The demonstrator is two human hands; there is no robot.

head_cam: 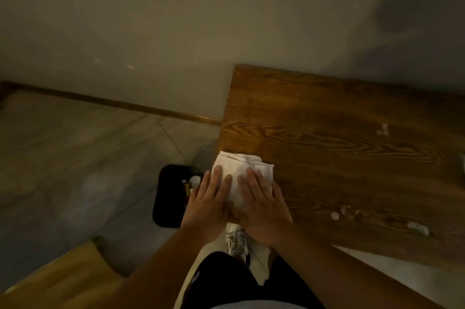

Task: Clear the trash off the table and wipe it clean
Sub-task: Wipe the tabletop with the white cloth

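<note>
Both hands flat, fingers spread, pressing folded white cloth (241, 178) at tabletop's (339, 137) near-left corner: left hand (210, 201) on cloth's left edge, right hand (261, 205) over its middle. Neither clenched. Wiping under way. White paper scraps (352, 213) left along near edge, one more (383, 129) toward right edge. Black bin (167, 198) on floor beside corner, apparently holding trash; dim view. Most of tabletop unwiped.

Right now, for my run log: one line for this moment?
both hands flat on white cloth | wooden table corner | white scraps remain
</note>
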